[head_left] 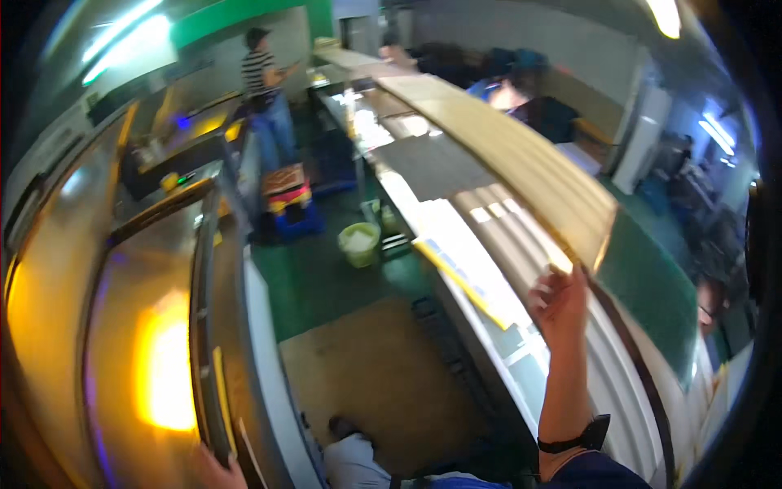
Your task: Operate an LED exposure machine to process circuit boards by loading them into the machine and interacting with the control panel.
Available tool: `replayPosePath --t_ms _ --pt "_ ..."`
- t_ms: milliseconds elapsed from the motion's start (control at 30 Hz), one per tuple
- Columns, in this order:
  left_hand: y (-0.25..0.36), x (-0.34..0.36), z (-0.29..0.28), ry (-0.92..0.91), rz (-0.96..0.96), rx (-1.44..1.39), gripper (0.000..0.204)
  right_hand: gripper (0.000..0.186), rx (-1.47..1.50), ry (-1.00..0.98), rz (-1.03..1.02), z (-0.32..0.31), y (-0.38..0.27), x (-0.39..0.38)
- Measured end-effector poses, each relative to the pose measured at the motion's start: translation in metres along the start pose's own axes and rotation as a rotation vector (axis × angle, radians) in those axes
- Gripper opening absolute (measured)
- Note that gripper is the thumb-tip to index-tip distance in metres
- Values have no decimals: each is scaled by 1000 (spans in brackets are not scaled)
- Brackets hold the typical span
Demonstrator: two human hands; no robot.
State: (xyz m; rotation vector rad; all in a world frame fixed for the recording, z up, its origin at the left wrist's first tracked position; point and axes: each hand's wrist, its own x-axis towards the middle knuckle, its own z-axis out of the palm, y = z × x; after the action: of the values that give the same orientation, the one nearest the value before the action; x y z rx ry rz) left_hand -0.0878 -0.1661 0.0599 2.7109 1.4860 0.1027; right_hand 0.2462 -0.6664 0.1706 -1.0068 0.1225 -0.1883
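My right hand (560,300) is raised over the right-hand bench, beside the edge of a long pale board (505,138). Its fingers are curled together; blur hides what they hold, if anything. A dark band shows on that wrist. Under and left of this hand lie white sheets (464,244) and a yellow strip (463,283) along the bench edge. My left hand (218,470) is low at the left, cut off by the lower edge, beside the dark frame (201,301) of a shiny panel (134,326) with a bright yellow glare. Its fingers are mostly hidden.
A pale green bucket (359,244) stands on the green floor between the benches, near a blue trolley (295,216) with a red and yellow load. A brown mat (383,359) lies by my feet. One person (265,81) stands farther back; others are at the right.
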Motion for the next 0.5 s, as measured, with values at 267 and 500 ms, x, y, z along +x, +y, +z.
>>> replayPosePath --t_ms 267,500 --pt "-22 -6 -32 256 247 -35 73 88 -2036 304 -579 32 -53 -4" --pt "-34 0 -26 182 161 -24 74 45 -2109 140 -602 98 13 10"
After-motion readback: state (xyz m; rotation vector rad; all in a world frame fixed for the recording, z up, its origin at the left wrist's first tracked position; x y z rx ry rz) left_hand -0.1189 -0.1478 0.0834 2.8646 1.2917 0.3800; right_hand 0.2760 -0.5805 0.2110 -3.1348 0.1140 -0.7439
